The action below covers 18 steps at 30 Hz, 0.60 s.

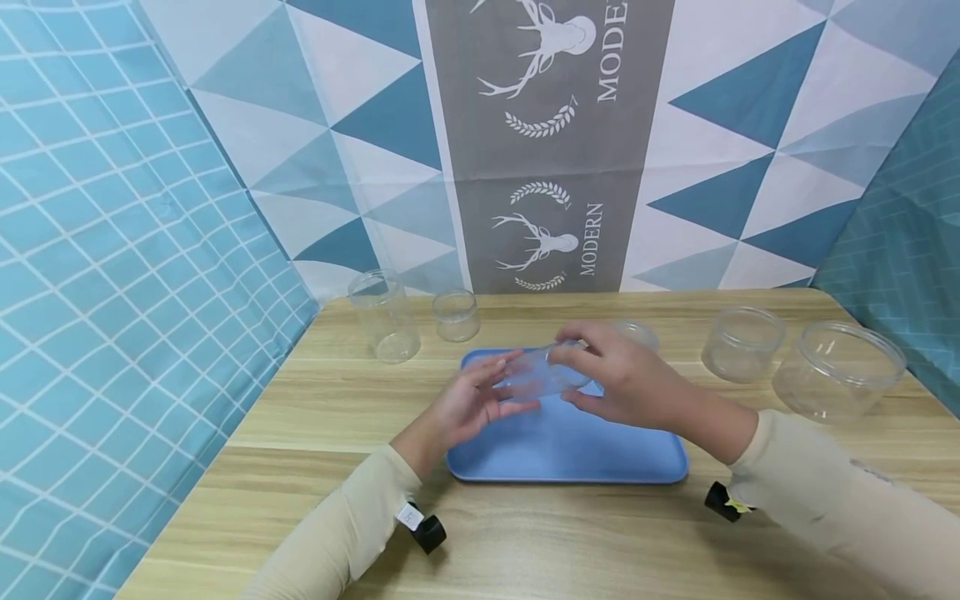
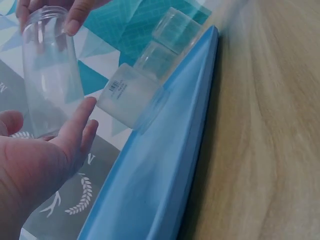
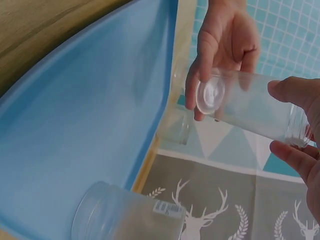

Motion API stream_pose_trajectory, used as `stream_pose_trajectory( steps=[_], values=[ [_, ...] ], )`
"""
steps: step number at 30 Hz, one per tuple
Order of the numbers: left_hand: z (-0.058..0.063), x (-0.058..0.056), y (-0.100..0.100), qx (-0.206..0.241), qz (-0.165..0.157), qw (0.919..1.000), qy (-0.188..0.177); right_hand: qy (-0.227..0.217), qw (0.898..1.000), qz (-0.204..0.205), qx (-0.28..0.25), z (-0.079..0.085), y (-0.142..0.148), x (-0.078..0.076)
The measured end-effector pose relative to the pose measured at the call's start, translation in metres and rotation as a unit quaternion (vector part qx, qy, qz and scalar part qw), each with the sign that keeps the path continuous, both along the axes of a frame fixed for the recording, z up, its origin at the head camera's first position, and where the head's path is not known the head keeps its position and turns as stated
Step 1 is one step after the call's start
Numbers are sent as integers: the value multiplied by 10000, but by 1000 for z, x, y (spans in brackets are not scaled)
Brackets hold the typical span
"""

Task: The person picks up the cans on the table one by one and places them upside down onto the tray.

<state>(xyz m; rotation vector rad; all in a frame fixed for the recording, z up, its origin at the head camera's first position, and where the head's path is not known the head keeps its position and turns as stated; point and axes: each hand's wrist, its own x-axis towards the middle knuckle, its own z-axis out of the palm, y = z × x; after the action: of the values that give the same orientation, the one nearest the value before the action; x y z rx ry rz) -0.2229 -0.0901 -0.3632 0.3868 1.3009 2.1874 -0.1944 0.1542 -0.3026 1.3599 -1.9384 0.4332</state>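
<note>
A clear plastic jar [image 1: 542, 375] lies sideways in the air above the blue tray [image 1: 570, 454]. My right hand [image 1: 576, 372] grips its open threaded end, thumb [image 3: 292, 92] on one side and fingers [image 3: 295, 156] on the other. My left hand [image 1: 514, 385] cups the jar's closed base [image 3: 211, 94], with its fingers [image 3: 200, 75] curled round that end. The left wrist view shows the same jar [image 2: 50, 75] in front of my left palm [image 2: 45, 160]. A second clear jar with a white label [image 2: 131, 97] stands at the tray's far edge.
On the wooden table stand a tall clear jar [image 1: 386, 318] and a small one [image 1: 456, 315] at the back left. At the right are a medium jar [image 1: 742, 343] and a wide jar [image 1: 838, 372]. Patterned cloth walls close in the back and both sides.
</note>
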Motion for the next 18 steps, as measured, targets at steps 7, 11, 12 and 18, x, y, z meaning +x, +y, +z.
stream_pose_trajectory(
  steps=[7, 11, 12, 18],
  values=[
    [-5, 0, -1, -102, 73, 9999, 91, -82, 10000, 11, -28, -1, -8, 1],
    [-5, 1, -2, -102, 123, 9998, 129, -133, 9999, 13, -22, -1, -9, 1],
    [-5, 2, -3, -110, 134, 9997, 143, -154, 9999, 9, -20, -1, -9, 2],
    [-5, 2, -4, -126, 185, 9996, 164, -458, 9988, -157, 13, 0, -8, 5]
  ],
)
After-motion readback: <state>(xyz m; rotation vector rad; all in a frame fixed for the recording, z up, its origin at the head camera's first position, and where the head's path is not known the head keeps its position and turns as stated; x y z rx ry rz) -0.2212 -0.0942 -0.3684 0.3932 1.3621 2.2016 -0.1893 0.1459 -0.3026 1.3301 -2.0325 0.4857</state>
